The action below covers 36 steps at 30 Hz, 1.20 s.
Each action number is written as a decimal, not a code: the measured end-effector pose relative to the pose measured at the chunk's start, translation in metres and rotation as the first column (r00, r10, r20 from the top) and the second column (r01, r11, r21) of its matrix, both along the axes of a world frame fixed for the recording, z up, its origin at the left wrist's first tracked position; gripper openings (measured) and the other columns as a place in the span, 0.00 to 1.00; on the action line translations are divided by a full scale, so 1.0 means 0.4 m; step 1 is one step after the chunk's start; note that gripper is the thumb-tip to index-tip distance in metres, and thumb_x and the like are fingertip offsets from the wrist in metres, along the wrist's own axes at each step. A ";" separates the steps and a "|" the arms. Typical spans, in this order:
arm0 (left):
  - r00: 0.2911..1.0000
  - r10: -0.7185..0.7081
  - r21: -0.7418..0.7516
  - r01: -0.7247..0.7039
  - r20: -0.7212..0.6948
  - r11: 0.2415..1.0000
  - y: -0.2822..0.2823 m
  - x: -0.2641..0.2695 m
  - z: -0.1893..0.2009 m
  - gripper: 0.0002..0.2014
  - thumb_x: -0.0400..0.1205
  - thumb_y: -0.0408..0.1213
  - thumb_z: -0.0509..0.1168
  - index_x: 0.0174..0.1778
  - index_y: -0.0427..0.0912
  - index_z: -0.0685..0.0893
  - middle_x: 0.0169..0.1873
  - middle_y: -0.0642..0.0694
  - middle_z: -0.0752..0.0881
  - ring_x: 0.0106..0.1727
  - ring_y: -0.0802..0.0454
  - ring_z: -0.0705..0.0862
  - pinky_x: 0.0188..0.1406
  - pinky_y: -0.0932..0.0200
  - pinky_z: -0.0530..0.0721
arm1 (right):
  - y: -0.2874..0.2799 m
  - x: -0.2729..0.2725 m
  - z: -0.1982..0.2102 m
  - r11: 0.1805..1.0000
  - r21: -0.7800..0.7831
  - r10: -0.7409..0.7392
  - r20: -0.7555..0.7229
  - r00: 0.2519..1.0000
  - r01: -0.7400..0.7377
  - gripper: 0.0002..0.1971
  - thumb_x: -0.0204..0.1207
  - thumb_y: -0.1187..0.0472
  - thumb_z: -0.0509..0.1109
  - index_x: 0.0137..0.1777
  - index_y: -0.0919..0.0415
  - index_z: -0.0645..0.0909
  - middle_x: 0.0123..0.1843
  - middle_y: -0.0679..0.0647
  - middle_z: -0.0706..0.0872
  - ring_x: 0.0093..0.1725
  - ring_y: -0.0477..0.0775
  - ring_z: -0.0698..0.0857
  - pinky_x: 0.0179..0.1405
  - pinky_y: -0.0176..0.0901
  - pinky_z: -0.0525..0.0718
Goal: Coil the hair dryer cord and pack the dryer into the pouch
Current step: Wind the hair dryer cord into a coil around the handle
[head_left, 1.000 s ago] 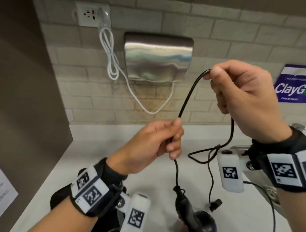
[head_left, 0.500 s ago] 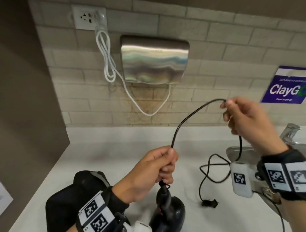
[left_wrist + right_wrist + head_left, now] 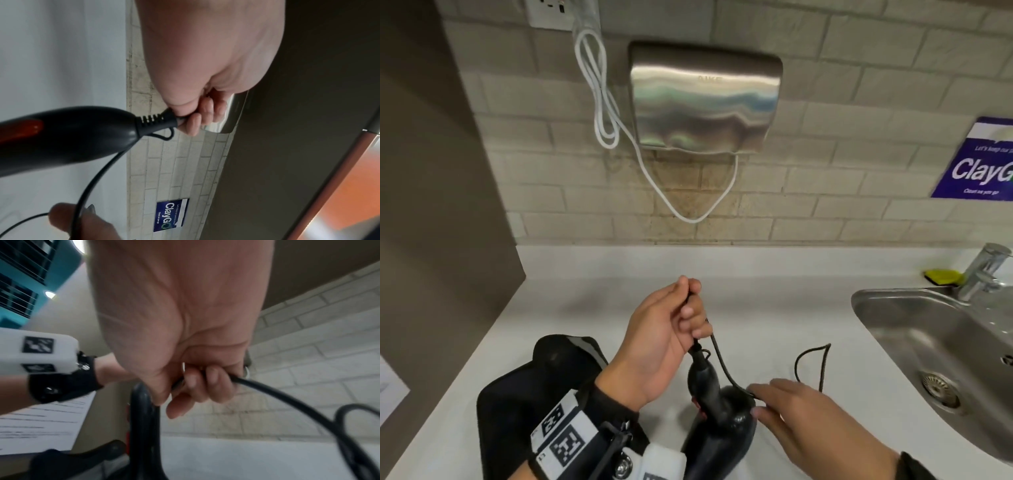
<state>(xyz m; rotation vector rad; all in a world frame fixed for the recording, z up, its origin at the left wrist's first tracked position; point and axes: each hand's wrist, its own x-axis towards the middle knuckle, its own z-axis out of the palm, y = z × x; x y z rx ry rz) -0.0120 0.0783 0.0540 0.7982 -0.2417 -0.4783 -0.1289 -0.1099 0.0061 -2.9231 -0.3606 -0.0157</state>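
1. Head view: the left hand [image 3: 664, 337] is raised over a smooth white counter [image 3: 571, 308], its fingers curled tight round the black cord [image 3: 717, 356] just above the ribbed strain relief of the dryer [image 3: 717, 416].
2. The dryer is glossy black plastic with a rounded, bulbous body. It stands on the counter with its tapered handle pointing up towards the left hand.
3. From the left fist the cord drops in a thin, smooth curve alongside the handle to the right hand [image 3: 811, 421], which lies low just beside the dryer body.
4. Right wrist view: the right fingers [image 3: 213, 378] are bent round the round rubbery cord [image 3: 287, 400], gripping it. Past them the cord sweeps away into a loose loop.
5. Left wrist view: the dryer handle [image 3: 68, 134] has an orange-red insert, and a small wire hanging loop sits beside the ridged collar where the cord enters the left hand [image 3: 205, 53].
6. The pouch [image 3: 517, 401], soft matte black fabric with a rounded top, lies flat on the counter to the left of the dryer, partly under the left wrist.
7. More cord [image 3: 813, 363] arches up off the counter between the right hand and the brushed steel sink [image 3: 887, 308].
8. On the pale brick-tile wall hangs a curved stainless hand dryer [image 3: 705, 99] with a looped white cable [image 3: 599, 96].
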 end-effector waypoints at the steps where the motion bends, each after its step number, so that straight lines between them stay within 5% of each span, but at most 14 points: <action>1: 1.000 0.021 0.006 -0.021 0.002 1.000 -0.004 -0.003 0.002 0.11 0.88 0.37 0.55 0.45 0.36 0.79 0.24 0.49 0.68 0.23 0.55 0.65 0.25 0.61 0.68 | 0.014 -0.007 0.020 0.999 0.001 0.032 0.010 0.999 -0.032 0.37 0.74 0.32 0.31 0.65 0.46 0.76 0.50 0.47 0.82 0.51 0.51 0.83 0.45 0.43 0.82; 5: 0.996 0.049 0.046 -0.052 0.080 0.998 -0.018 -0.017 0.004 0.11 0.87 0.36 0.57 0.50 0.32 0.82 0.29 0.44 0.81 0.30 0.50 0.76 0.35 0.56 0.75 | 0.047 -0.031 0.108 0.986 -0.015 0.164 0.219 0.962 -0.165 0.21 0.86 0.47 0.48 0.49 0.52 0.83 0.36 0.46 0.78 0.33 0.47 0.80 0.26 0.40 0.82; 8: 0.982 0.023 0.106 -0.043 0.188 0.993 -0.023 -0.034 0.004 0.15 0.83 0.39 0.59 0.52 0.32 0.85 0.36 0.40 0.88 0.38 0.48 0.84 0.42 0.55 0.83 | 0.049 -0.033 0.173 0.964 0.086 0.216 0.294 0.931 -0.251 0.14 0.84 0.51 0.57 0.49 0.54 0.83 0.38 0.49 0.78 0.35 0.47 0.79 0.31 0.41 0.82; 11: 0.959 -0.040 0.162 -0.006 0.281 0.987 -0.025 -0.057 0.009 0.17 0.83 0.40 0.58 0.53 0.31 0.85 0.39 0.39 0.89 0.41 0.48 0.86 0.46 0.56 0.85 | 0.046 -0.018 0.233 0.929 0.200 0.231 0.350 0.908 -0.313 0.12 0.84 0.53 0.60 0.52 0.55 0.84 0.38 0.43 0.73 0.36 0.36 0.72 0.38 0.24 0.72; 14: 0.937 -0.112 0.220 0.039 0.330 0.975 -0.024 -0.080 0.010 0.17 0.83 0.44 0.57 0.50 0.35 0.86 0.37 0.43 0.89 0.40 0.52 0.86 0.43 0.63 0.85 | 0.045 0.006 0.259 0.883 0.332 0.200 0.373 0.906 -0.332 0.10 0.83 0.56 0.64 0.56 0.55 0.86 0.38 0.41 0.76 0.38 0.33 0.76 0.42 0.21 0.72; 17: 0.921 -0.125 0.233 0.039 0.368 0.972 -0.021 -0.093 0.006 0.21 0.87 0.49 0.53 0.48 0.36 0.85 0.33 0.43 0.86 0.36 0.51 0.83 0.44 0.62 0.82 | 0.044 0.033 0.275 0.855 0.407 0.160 0.383 0.910 -0.322 0.09 0.83 0.61 0.65 0.52 0.55 0.88 0.37 0.42 0.87 0.42 0.45 0.84 0.45 0.32 0.79; 22: 0.903 -0.146 0.254 0.042 0.405 0.966 -0.015 -0.095 -0.004 0.19 0.85 0.55 0.56 0.39 0.46 0.82 0.26 0.46 0.81 0.32 0.48 0.74 0.38 0.46 0.69 | 0.039 0.078 0.251 0.820 0.533 -0.034 0.413 0.910 -0.211 0.07 0.80 0.58 0.69 0.50 0.53 0.89 0.37 0.47 0.84 0.40 0.49 0.82 0.41 0.28 0.75; 28: 0.882 -0.100 0.222 -0.006 0.461 0.975 -0.002 -0.073 -0.012 0.18 0.81 0.56 0.67 0.34 0.45 0.82 0.20 0.48 0.79 0.25 0.50 0.75 0.31 0.59 0.75 | 0.042 0.086 0.227 0.739 0.631 -0.043 0.392 0.919 -0.235 0.07 0.80 0.55 0.69 0.49 0.54 0.89 0.36 0.45 0.83 0.36 0.44 0.80 0.38 0.26 0.74; 31: 0.855 -0.056 0.220 -0.070 0.516 0.973 0.002 -0.062 -0.015 0.17 0.80 0.54 0.68 0.33 0.45 0.86 0.24 0.43 0.87 0.28 0.48 0.83 0.36 0.61 0.80 | 0.038 0.079 0.217 0.730 0.633 -0.014 0.391 0.920 -0.258 0.09 0.80 0.55 0.65 0.47 0.53 0.87 0.37 0.47 0.82 0.35 0.44 0.79 0.38 0.26 0.73; 36: 0.853 -0.081 0.199 -0.027 0.516 0.980 0.009 -0.057 -0.002 0.18 0.85 0.45 0.57 0.40 0.42 0.89 0.34 0.34 0.92 0.47 0.40 0.90 0.56 0.55 0.81 | 0.044 0.067 0.210 0.726 0.638 0.002 0.371 0.929 -0.257 0.10 0.81 0.56 0.64 0.44 0.52 0.86 0.39 0.48 0.85 0.42 0.50 0.85 0.42 0.33 0.78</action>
